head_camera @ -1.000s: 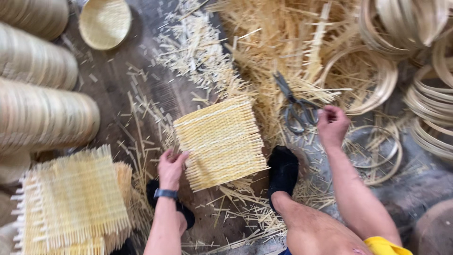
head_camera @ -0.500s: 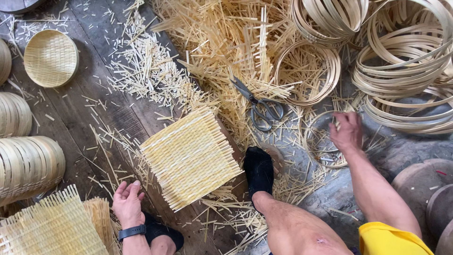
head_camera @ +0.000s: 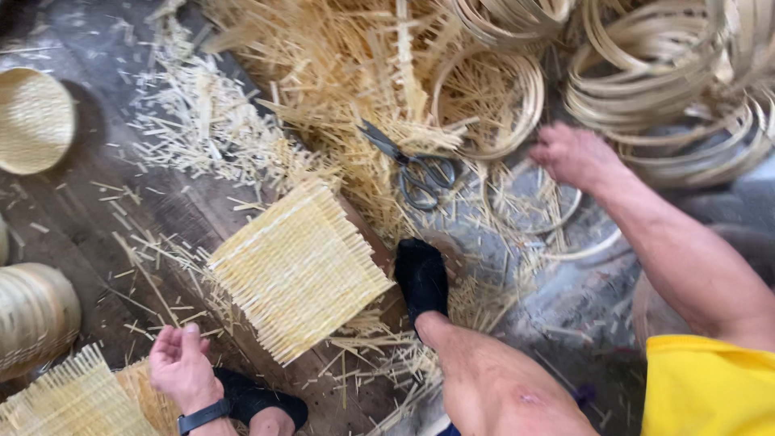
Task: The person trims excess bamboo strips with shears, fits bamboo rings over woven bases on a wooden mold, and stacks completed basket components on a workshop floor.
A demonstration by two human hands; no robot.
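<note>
A square woven bamboo mat [head_camera: 297, 268] lies on the wooden floor in the middle. My left hand [head_camera: 179, 365] hovers just left of its near corner, fingers apart, holding nothing; a dark watch sits on the wrist. My right hand [head_camera: 575, 155] reaches to the upper right and rests on a thin bamboo ring [head_camera: 533, 202] lying flat on the floor; whether it grips it is unclear. Grey scissors [head_camera: 413, 165] lie between the mat and that hand. My foot in a black sock [head_camera: 421, 278] is planted beside the mat's right corner.
Loose bamboo strips [head_camera: 323, 73] are heaped at the top centre. Stacks of bamboo hoops [head_camera: 662, 73] fill the upper right. A round woven tray [head_camera: 34, 121] lies at far left, stacked baskets [head_camera: 32, 311] at lower left, and more woven mats [head_camera: 77, 400] in the bottom-left corner.
My left hand has let go of the mat and drawn back toward me. My right hand has moved from the scissors rightward to the bamboo ring. The view has shifted right.
</note>
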